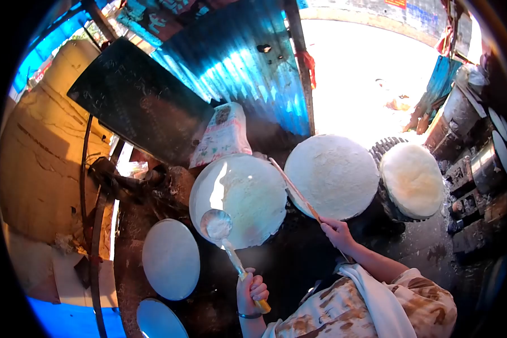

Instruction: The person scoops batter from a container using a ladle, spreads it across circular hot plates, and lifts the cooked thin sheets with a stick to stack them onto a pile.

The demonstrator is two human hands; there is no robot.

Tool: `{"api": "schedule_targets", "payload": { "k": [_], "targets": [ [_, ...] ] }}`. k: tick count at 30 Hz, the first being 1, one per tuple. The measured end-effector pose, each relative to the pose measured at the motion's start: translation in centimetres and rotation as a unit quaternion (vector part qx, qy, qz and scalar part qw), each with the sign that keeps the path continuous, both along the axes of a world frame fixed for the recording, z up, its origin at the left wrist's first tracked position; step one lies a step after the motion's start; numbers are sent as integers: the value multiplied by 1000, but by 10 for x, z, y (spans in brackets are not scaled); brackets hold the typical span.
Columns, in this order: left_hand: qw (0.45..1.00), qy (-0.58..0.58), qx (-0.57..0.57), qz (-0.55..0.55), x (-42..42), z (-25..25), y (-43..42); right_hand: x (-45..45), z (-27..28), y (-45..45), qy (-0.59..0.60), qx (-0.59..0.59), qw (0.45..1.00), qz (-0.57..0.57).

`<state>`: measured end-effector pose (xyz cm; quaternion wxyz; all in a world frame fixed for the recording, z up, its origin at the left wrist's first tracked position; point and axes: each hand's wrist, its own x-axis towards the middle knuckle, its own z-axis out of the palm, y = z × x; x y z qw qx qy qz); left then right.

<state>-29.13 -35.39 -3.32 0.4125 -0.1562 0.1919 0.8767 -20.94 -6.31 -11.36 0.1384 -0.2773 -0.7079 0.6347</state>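
My left hand [252, 293] is wrapped around the handle of a ladle [217, 225]. The ladle's round bowl holds something whitish, over the near left edge of a large round surface [253, 205] with a pale, wet-looking layer on it. My right hand [338, 234] grips a long thin stick [292, 187]. The stick's far end reaches up between that surface and a second white round [332, 177], which looks dry and crusted. Farther right lies a smaller, thick, pale-yellow round [412, 180].
Two flat discs, an upper one [170, 259] and a lower one [161, 321], are at the left. A printed sack [222, 135] and a dark board [141, 101] stand behind. Metal pots [487, 169] line the right side. Corrugated sheet [236, 67] forms the back wall.
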Motion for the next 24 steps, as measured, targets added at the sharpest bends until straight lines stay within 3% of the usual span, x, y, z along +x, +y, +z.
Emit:
{"api": "schedule_targets", "payload": {
  "k": [3, 7, 11, 13, 14, 16, 17, 20, 22, 24],
  "targets": [
    [991, 65, -70, -96, -13, 0, 54, 22, -5, 33, 42, -121, 984, -125],
    [941, 161, -241, -176, -23, -6, 175, 44, -25, 93, 57, -104, 972, -201],
    [908, 211, -307, -192, -32, -73, 282, 47, -24, 140, 31, -83, 974, -210],
    [762, 359, -507, -183, -38, -122, 319, 40, -28, 161, -12, -87, 979, -182],
    [760, 361, -509, -183, -38, -128, 329, 34, -34, 171, -10, -89, 979, -183],
    [689, 375, -598, -162, -32, -133, 344, 15, -50, 187, 37, 41, 986, -159],
    [687, 372, -602, -163, -30, -134, 345, 6, -57, 194, 26, 102, 984, -141],
    [655, 391, -624, -170, -27, -133, 344, -15, -52, 200, -21, 120, 989, -88],
    [666, 384, -615, -173, -24, -135, 343, -20, -62, 204, -21, 159, 985, -60],
    [695, 350, -607, -164, -12, -125, 342, -10, -42, 199, -129, 192, 972, 31]
  ]
}}
